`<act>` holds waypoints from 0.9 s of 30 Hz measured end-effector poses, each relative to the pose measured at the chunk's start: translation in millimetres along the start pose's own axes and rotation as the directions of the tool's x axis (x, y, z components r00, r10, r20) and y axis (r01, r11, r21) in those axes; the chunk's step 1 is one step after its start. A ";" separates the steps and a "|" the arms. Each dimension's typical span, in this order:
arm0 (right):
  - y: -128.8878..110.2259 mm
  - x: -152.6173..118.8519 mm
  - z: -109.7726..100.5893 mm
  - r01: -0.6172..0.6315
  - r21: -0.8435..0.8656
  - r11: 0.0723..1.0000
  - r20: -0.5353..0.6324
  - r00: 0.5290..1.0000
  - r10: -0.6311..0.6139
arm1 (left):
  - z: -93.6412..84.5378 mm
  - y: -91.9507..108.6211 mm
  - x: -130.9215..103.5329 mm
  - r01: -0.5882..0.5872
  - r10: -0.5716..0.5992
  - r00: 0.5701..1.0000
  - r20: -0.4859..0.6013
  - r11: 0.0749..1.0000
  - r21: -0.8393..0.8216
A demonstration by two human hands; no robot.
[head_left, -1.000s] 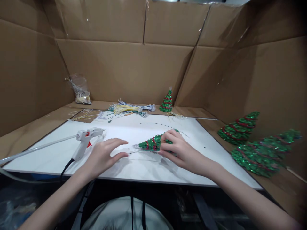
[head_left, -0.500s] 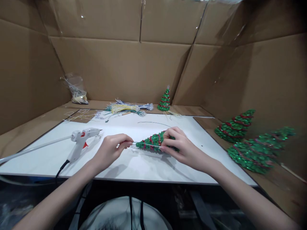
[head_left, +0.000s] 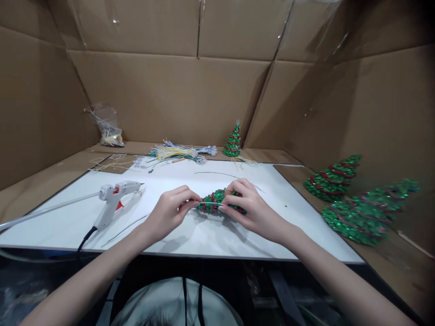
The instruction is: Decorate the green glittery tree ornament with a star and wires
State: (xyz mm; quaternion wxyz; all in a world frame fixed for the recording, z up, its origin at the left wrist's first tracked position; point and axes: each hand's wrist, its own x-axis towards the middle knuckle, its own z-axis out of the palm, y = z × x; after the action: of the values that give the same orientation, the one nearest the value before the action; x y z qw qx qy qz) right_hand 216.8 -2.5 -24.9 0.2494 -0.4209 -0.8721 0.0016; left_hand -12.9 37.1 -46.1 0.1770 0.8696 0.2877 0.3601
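A small green Christmas tree with red trim lies on its side on the white board, tip to the left, under my hands. My left hand is closed in a pinch by its tip. My right hand pinches above its wider part, hiding much of it. Between my fingertips a thin, pale-looking wire is stretched across the front of the tree. From behind my left hand a dark thin wire trails to the lower left; whether it is the same piece I cannot tell.
A white glue gun with a glue stick stands at the left. Wire bundles and an upright tree sit at the back. Two bigger trees lean at the right. A loose dark wire lies beyond my hands. Cardboard walls surround the board.
My left hand has moved right, closer to my right hand, so the span of wire between them is shorter. My right hand shifted slightly left. A dark wire now shows at the left.
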 end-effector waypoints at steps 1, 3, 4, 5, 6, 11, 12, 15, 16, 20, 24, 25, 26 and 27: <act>0.3 -0.8 -0.2 -0.001 0.001 1.000 -0.001 1.000 0.001 | -1.0 0.3 -0.4 0.005 -0.005 1.000 0.002 1.000 0.000; -0.2 -0.9 0.7 0.003 0.002 1.000 -0.006 1.000 -0.003 | -1.5 2.6 -0.5 0.008 -0.008 1.000 -0.004 1.000 -0.002; -0.9 -0.2 1.6 0.005 0.003 1.000 -0.009 1.000 -0.005 | -0.9 4.3 -0.1 0.007 -0.007 1.000 -0.005 1.000 -0.002; -1.8 0.9 2.7 0.007 0.005 1.000 -0.010 1.000 -0.007 | 0.1 5.9 0.4 0.001 -0.001 1.000 -0.003 1.000 -0.003; -2.7 2.1 3.8 0.010 0.008 1.000 -0.011 1.000 -0.009 | 1.6 7.3 1.0 -0.012 0.012 1.000 0.004 1.000 -0.005; -5.6 7.4 7.0 0.027 0.028 0.999 -0.017 0.999 -0.027 | 12.5 5.5 1.9 -0.121 0.121 0.993 -0.003 0.993 0.015; -5.8 7.8 7.0 0.028 0.033 0.999 -0.016 0.999 -0.028 | 14.3 3.8 1.6 -0.140 0.140 0.990 -0.018 0.990 0.022; -6.4 7.6 6.7 0.033 0.055 0.998 -0.011 0.999 -0.033 | 16.5 -0.5 0.0 -0.173 0.174 0.983 -0.062 0.985 0.017; -6.6 7.4 6.6 0.033 0.064 0.997 -0.008 0.999 -0.032 | 16.3 -1.2 -0.6 -0.175 0.175 0.982 -0.075 0.985 0.010; -6.8 6.9 6.9 0.011 0.089 0.996 0.004 1.000 -0.012 | 13.8 -1.1 -2.3 -0.150 0.148 0.985 -0.086 0.989 -0.016; -5.7 7.9 8.8 -0.010 0.079 0.997 0.004 1.000 0.010 | 13.7 0.1 -2.1 -0.123 0.120 0.988 -0.100 0.992 -0.032; -5.5 8.3 9.2 -0.012 0.076 0.997 0.002 1.000 0.012 | 13.8 0.4 -1.8 -0.111 0.107 0.989 -0.100 0.993 -0.038; -5.5 8.6 9.6 -0.011 0.077 0.997 -0.001 1.000 0.011 | 13.8 0.6 -1.5 -0.098 0.094 0.991 -0.097 0.994 -0.045; -5.6 8.9 9.8 -0.009 0.081 0.997 -0.006 1.000 0.009 | 13.7 0.9 -1.3 -0.086 0.081 0.992 -0.092 0.995 -0.053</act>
State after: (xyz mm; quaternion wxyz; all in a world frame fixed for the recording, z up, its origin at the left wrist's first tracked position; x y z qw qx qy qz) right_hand 203.8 2.5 -28.4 0.2691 -0.4144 -0.8686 0.0365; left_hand -3.3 34.2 -55.6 0.1733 0.8584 0.2483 0.4141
